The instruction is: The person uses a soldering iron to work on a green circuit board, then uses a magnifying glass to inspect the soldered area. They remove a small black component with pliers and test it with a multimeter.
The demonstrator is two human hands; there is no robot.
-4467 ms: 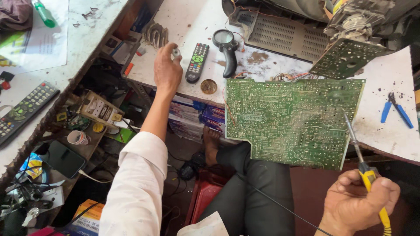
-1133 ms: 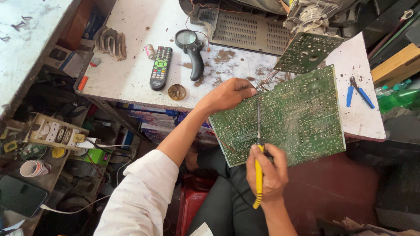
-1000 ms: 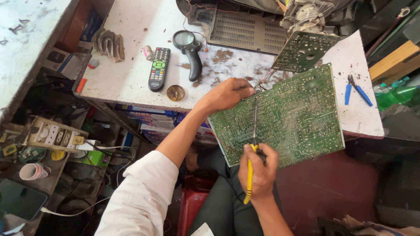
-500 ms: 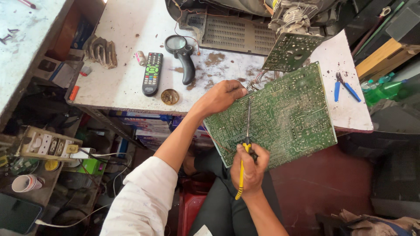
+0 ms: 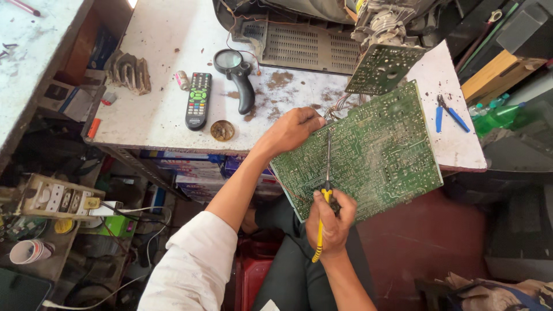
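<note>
The right hand point(image 5: 331, 222) is closed around the yellow handle of a soldering iron point(image 5: 324, 196), whose dark shaft runs up over the green circuit board point(image 5: 374, 150) to a tip near the board's upper left edge. The left hand point(image 5: 294, 128) curls over that same edge, fingers gripping the board close to the tip. The board lies tilted, partly on the white worktop point(image 5: 161, 69) and partly over the person's lap. Farther left on the worktop sit a black magnifying glass point(image 5: 237, 75), a remote control point(image 5: 198, 100) and a small round tin point(image 5: 222, 131). Blue-handled pliers point(image 5: 448, 113) lie to the board's right.
</note>
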